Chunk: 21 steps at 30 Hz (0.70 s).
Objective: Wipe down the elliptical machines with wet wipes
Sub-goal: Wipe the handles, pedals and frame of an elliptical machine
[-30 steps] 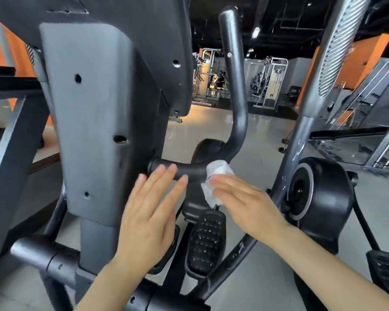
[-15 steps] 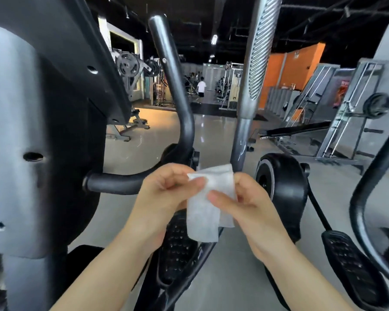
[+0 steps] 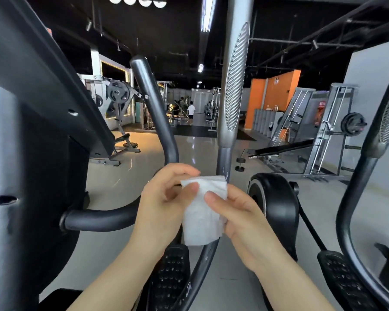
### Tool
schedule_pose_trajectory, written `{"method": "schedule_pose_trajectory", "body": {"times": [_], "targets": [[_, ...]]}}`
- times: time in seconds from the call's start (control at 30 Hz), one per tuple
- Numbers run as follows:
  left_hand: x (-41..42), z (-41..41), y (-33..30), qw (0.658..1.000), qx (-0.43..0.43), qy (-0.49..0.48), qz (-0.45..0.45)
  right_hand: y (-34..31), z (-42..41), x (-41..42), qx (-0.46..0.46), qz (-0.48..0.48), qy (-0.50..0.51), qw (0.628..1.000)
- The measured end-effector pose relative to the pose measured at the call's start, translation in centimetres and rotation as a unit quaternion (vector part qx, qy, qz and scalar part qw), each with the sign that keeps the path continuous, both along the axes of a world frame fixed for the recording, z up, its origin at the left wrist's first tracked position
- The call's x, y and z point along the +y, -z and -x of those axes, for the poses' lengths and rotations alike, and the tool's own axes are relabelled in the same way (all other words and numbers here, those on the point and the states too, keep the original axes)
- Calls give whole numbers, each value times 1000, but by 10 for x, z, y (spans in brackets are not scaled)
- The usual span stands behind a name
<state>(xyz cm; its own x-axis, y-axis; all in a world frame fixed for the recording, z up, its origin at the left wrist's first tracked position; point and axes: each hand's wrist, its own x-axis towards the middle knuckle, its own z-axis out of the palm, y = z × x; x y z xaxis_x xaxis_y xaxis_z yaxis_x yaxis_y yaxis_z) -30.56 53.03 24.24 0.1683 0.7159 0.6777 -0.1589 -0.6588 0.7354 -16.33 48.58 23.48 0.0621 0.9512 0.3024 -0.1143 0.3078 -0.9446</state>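
The wipe (image 3: 203, 212) hung in the air between both hands, off the machine, probably being refolded to offer a fresh face. The left hand (image 3: 164, 212) pinched its top edge; the right hand (image 3: 240, 223) pinched its right side, each grip grasping the wipe. Just behind curved the dark handlebar (image 3: 103, 217), likely next for wiping, with a pedal (image 3: 170, 277) below.

Wet wipe (image 3: 203, 212) between both hands

Single head-mounted wide-angle view, facing forward and slightly down, close to the elliptical machine (image 3: 43, 153) filling the frame's left; gym floor (image 3: 200, 149) recedes at centre.
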Motion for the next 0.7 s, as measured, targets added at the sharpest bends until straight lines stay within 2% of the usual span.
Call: {"method": "schedule_pose_trajectory", "body": {"times": [0.1,0.17,0.23,0.3,0.37,0.47,0.57,0.63,0.67,0.7], "targets": [[10,-1,-21,990,57,-50,-119,-27,-2,4,-26,-44,59,997],[17,-2,-38,985,72,-45,-148,-49,-9,5,-59,-66,93,992],[22,-5,-55,989,61,3,-136,-73,-18,3,-103,-39,69,992],[27,-8,-71,983,78,10,-164,-98,-28,0,-135,-11,20,991],[34,-12,-86,974,100,0,-202,-121,-37,0,-138,-8,-11,990],[43,-20,-112,960,88,-20,-265,-155,-40,5,-87,-35,-25,995],[52,-32,-135,925,68,-67,-368,-186,-38,13,-78,-81,-4,994],[58,-35,-152,911,59,-96,-396,-213,-34,19,-134,-145,56,979],[63,-33,-160,909,52,-115,-398,-229,-34,21,-188,-198,123,954],[68,-31,-168,905,43,-145,-399,-247,-34,22,-268,-263,217,901]]}}
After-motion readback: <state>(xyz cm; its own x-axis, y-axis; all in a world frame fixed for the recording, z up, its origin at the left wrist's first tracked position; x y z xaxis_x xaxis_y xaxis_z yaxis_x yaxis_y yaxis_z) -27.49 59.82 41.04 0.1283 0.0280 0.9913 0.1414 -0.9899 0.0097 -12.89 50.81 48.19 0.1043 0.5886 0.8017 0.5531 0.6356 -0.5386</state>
